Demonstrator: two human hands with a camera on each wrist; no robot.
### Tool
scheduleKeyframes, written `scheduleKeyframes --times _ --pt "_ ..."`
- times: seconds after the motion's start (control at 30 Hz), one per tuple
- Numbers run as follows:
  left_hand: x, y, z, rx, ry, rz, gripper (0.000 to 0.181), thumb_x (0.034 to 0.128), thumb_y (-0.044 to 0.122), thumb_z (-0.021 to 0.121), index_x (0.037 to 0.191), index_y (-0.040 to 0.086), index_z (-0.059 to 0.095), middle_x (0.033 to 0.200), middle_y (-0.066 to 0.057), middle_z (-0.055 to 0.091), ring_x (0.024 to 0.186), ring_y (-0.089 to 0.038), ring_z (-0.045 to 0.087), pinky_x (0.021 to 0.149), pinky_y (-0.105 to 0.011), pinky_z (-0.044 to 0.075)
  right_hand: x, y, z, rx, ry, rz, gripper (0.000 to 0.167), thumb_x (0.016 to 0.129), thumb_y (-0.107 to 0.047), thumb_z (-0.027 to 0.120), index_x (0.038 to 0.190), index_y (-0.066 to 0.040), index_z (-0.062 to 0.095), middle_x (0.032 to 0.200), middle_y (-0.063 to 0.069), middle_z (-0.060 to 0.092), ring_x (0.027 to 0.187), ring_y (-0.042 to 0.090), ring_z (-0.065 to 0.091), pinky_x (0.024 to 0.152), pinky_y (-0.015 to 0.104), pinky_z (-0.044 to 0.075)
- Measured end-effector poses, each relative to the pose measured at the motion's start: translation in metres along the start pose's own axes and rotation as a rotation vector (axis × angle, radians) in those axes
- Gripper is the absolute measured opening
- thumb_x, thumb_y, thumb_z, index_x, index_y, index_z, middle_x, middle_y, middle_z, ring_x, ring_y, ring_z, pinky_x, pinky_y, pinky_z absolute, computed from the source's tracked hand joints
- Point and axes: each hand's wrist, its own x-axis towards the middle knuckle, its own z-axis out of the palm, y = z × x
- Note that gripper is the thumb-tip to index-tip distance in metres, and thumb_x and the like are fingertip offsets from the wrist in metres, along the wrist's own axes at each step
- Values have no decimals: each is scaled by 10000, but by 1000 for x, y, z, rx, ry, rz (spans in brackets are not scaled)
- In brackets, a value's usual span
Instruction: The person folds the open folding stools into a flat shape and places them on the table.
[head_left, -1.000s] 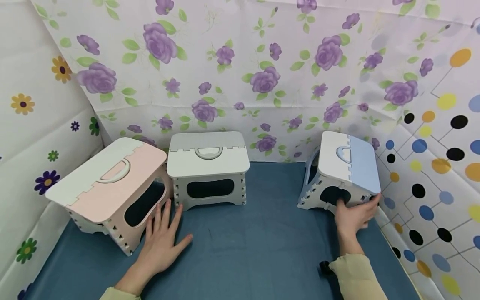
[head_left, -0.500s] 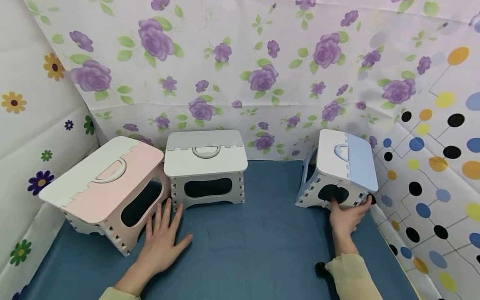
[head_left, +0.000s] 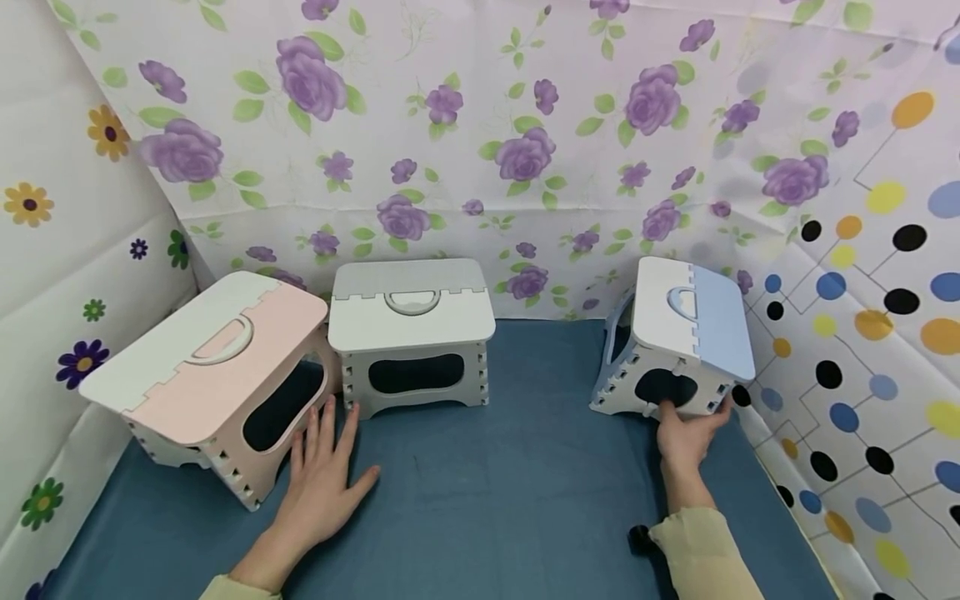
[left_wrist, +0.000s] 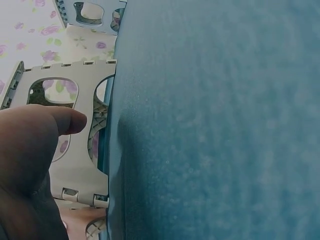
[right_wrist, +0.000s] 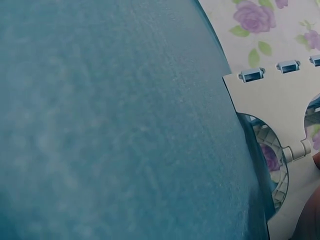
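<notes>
A folding step stool with a white and blue top [head_left: 688,321] stands at the right in the head view. My right hand [head_left: 684,442] grips its near side panel, thumb at the lower edge of the oval opening and fingers by the right leg. In the right wrist view only a bit of that hand [right_wrist: 307,220] shows beside the panel [right_wrist: 270,97]. My left hand [head_left: 318,492] lies with spread, straight fingers on the blue cloth, close to a pink and white folding stool [head_left: 255,358] and a grey and white one [head_left: 412,321]. The left wrist view shows its thumb [left_wrist: 70,120].
Blue cloth [head_left: 510,492] covers the table. A purple-flowered sheet [head_left: 450,167] hangs right behind the stools. Side sheets with daisies [head_left: 52,300] and coloured dots [head_left: 862,375] bound the left and right. A small black object [head_left: 640,540] sits at the right sleeve.
My right hand's fingers have slid down and inward from the blue and white stool's right corner. The view has shifted slightly. My left hand has barely moved, and the stools stay standing.
</notes>
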Motion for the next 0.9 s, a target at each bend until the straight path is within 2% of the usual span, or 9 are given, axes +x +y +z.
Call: scheduleKeyframes --times 0.13,0.37,0.7,0.9 --pt "0 1 -1 -3 0 -1 1011 1009 362 762 1738 139 98 1776 -202 -111 1607 -429 -190 1239 -687 -83 1 1 -2 5 -38 7 973 1047 -244 626 1710 -271 -86 1712 239 220 1527 444 311 1216 592 273" --pt "-2 1 -2 -5 -9 -9 1021 1007 360 764 1740 153 84 1775 -206 -112 1606 -427 -198 1236 -700 -64 0 2 -6 -1 -104 -20 929 1042 -195 572 1702 -193 -81 1659 294 267 1451 481 380 1134 598 333" --pt "-1 4 -1 -11 -23 2 1021 1001 347 773 1737 134 98 1772 -220 -102 1607 -459 -158 1223 -738 -18 -7 4 -15 -43 -143 -18 904 1064 -258 559 1702 -190 -77 1636 326 294 1443 503 372 1130 627 312" --pt "-1 11 -2 -30 -35 3 1011 998 338 780 1736 130 120 1775 -217 -86 1612 -466 -119 1226 -735 29 -10 7 -23 -96 -213 -51 897 1075 -247 542 1697 -176 -101 1646 353 266 1484 523 322 1157 657 282"
